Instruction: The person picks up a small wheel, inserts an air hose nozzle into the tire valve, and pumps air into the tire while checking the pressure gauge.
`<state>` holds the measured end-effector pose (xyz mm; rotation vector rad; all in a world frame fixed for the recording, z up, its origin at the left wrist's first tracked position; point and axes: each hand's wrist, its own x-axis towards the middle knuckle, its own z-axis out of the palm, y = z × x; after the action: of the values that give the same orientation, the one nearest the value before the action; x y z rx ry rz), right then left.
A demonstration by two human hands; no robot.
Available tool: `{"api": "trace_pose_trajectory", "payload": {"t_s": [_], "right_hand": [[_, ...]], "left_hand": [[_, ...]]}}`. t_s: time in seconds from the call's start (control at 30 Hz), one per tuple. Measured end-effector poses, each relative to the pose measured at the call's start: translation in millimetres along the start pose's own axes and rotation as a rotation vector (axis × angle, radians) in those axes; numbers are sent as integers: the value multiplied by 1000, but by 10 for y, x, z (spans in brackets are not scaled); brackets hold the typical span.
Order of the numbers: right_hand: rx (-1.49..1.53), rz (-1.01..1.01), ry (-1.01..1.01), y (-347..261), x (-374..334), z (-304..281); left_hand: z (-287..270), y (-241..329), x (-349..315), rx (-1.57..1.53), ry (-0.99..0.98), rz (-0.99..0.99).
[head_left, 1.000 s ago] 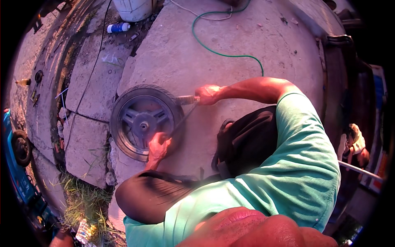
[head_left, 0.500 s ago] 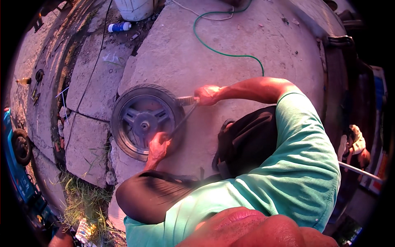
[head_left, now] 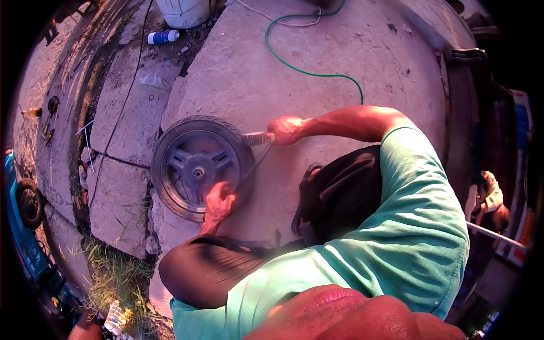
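Note:
A spoked wheel with a black tyre (head_left: 161, 170) lies flat on the concrete, its dark hub (head_left: 198, 173) facing up. My right hand (head_left: 285, 130) is closed at the wheel's right side, around what looks like a tyre inflator; its round, ribbed gauge (head_left: 255, 138) juts out over the tyre's edge. From that hand a thin dark hose (head_left: 259, 161) slants down to my left hand (head_left: 218, 199). Over the near right part of the rim, the left fingers are closed at the hose's lower end. They hide the hose tip and whatever it meets.
A green hose (head_left: 306, 72) curves across the concrete and passes out of sight behind my right forearm. At the far left are a white bucket (head_left: 184, 14) and a blue-and-white bottle (head_left: 163, 37). Cracked slabs and grass (head_left: 116, 269) border the left side. My bent knees flank the work.

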<state>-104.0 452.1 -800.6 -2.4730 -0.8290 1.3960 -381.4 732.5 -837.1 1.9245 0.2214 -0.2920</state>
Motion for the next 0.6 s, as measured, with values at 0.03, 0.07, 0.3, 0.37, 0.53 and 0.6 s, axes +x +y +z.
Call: {"api": "trace_pose_trajectory", "payload": {"t_s": [0.03,0.07,0.3,0.37,0.53,0.6], "right_hand": [[-5,-10,7,4,4,4],[-5,-9,11,8,7,9],[9,3,14,-8,-21,-7],[7,-2,18,-10,-14,-11],[0,5,12,8,2,-1],[-5,8,19,21,6,24]], "left_hand": [[2,-17,1,-4,1,-7],[5,-34,3,-7,2,-14],[-49,68,25,-79,-40,-98],[-66,45,34,-68,-52,-96],[-58,52,29,-124,-47,-150],[-52,42,33,-116,-40,-155]]}}
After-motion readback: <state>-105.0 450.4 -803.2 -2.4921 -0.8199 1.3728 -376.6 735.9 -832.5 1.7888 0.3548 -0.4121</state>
